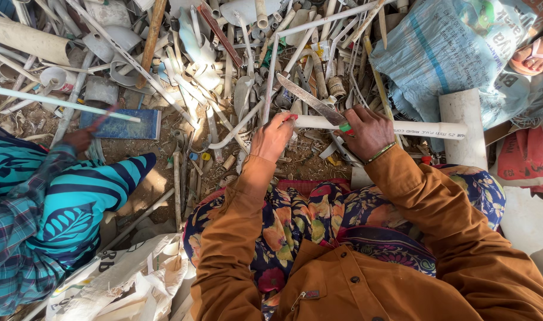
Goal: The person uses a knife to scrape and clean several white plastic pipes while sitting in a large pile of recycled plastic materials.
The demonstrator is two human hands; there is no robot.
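The white pipe lies crosswise just beyond the person's knees, long axis left to right. The left hand is closed around its near end, and the right hand grips a knife, whose blade slants up-left across the pipe between both hands.

A large pale blue woven plastic sack, crumpled and printed in dark letters, is seen at the upper right. A red woven bag with white print is laid at the right edge, below it. A white woven sack with black print is bunched at the lower left. A flat blue rectangular packet is set on the ground at left.
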